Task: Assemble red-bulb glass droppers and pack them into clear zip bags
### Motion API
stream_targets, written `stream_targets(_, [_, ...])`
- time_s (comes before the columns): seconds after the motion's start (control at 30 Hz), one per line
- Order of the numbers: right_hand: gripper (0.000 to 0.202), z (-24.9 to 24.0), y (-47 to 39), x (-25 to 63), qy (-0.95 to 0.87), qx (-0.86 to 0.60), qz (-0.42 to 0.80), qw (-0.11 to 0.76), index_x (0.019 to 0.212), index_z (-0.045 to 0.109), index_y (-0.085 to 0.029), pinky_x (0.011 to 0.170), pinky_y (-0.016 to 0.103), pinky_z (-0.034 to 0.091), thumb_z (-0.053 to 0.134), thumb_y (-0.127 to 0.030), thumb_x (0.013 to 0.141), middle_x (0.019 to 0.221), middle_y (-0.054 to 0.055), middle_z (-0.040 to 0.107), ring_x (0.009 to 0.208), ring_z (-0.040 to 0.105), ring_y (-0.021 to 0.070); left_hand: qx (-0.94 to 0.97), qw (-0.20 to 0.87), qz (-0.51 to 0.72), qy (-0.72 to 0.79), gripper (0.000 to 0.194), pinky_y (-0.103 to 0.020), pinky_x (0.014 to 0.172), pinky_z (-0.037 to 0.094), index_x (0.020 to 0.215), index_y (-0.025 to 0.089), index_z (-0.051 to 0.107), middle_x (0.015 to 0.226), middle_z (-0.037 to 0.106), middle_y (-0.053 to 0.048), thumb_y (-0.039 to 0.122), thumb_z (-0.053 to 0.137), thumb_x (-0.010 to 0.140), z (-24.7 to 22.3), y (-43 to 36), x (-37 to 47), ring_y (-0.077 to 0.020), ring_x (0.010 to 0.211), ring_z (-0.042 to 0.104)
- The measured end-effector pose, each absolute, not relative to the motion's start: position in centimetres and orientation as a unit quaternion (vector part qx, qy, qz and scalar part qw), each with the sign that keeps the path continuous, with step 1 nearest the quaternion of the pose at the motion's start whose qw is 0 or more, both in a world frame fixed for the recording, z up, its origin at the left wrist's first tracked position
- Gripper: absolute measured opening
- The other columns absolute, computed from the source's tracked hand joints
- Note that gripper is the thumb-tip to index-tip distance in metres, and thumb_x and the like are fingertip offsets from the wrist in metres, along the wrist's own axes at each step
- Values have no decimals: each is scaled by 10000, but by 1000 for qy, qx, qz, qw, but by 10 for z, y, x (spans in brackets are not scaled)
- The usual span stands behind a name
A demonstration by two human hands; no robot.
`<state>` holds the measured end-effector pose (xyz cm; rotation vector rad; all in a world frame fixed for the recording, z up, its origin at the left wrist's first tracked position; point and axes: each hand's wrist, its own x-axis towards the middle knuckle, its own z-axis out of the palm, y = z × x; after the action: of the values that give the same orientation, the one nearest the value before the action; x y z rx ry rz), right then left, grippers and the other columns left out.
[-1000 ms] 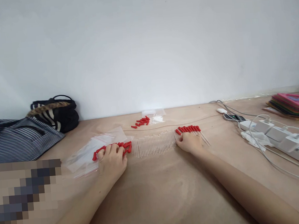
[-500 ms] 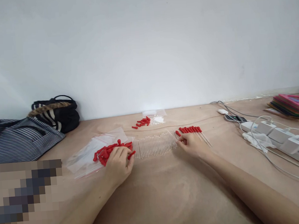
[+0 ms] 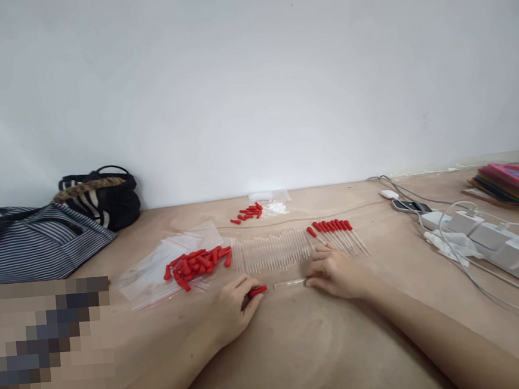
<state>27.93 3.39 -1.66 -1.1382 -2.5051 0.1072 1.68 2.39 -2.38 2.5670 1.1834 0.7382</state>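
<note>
Above the table [image 3: 308, 358], left fingers [image 3: 252, 306] pinching a red bulb [image 3: 259, 291] now face right fingers [image 3: 317, 283] gripping a clear tube [image 3: 289, 284], parts unjoined.

Left fingers [image 3: 244, 284] pinch red bulb [image 3: 258, 290]; right fingers [image 3: 319, 266], clear tube [image 3: 289, 284]

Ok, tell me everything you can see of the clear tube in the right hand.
The clear tube is slim, straight and see-through, looking like glass or plastic. The right hand grips it and hides one end. The bare, uncapped end points toward the red cap, with a gap between. It lies roughly level; whether it touches the table is unclear.
</note>
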Motion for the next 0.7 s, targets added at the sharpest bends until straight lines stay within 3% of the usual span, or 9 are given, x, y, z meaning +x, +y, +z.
stream_targets(0.13, [205, -23, 35, 268, -875, -422, 67, 227, 817, 616, -190, 708, 298, 331, 606, -381, 743, 787, 27, 582, 782, 505, 160, 864, 123, 248, 420, 143, -261, 639, 449, 780, 178, 599, 773, 584, -32, 205, 461, 802, -19, 23, 20, -143, 682, 559])
stream_targets(0.33, [116, -33, 34, 251, -862, -432, 70, 257, 699, 581, -185, 700, 297, 293, 561, -257, 788, 759, 14, 582, 777, 488, 155, 833, 141, 286, 452, 83, -250, 576, 431, 765, 191, 550, 687, 580, 2, 207, 471, 787, -19, 20, 24, -136, 614, 539])
stream_targets(0.5, [75, -33, 26, 247, -842, -453, 52, 289, 748, 541, -182, 715, 305, 252, 512, -202, 815, 751, 0, 602, 761, 492, 141, 791, 235, 311, 472, 76, -228, 510, 418, 799, 191, 533, 655, 591, 17, 240, 476, 793, -25, 19, 29, -125, 558, 550])
stream_targets(0.7, [68, -28, 16, 240, -834, -446, 70, 316, 736, 521, -180, 720, 311, 224, 504, -167, 801, 718, -14, 620, 725, 499, 129, 752, 312, 364, 452, 104, -243, 566, 464, 810, 180, 534, 695, 606, -1, 277, 497, 800, -39, 21, 32, -142, 630, 592])
